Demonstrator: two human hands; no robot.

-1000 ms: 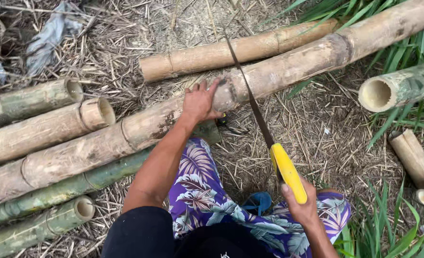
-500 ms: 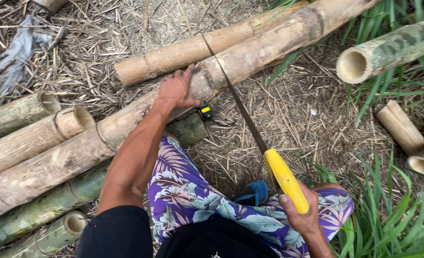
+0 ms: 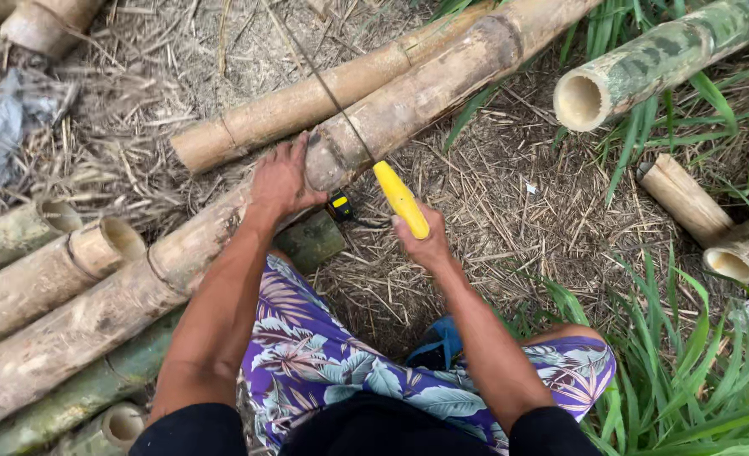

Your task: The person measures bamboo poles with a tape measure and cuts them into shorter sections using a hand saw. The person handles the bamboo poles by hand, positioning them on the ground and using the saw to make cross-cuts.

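Pressing down on the long bamboo pole (image 3: pixel 425 89) near the middle of the frame, the left hand (image 3: pixel 281 179) lies spread and flat over it — seemingly to keep the round stem from rolling. The right hand (image 3: pixel 425 245) is wrapped tight round the yellow handle of a saw (image 3: pixel 400 199), whose thin blade crosses the pole just beside the left hand's fingers. The pole runs from lower left to upper right — pale tan, dry, ringed with dark joints. A small tape measure (image 3: pixel 339 206) lies on the straw below it.
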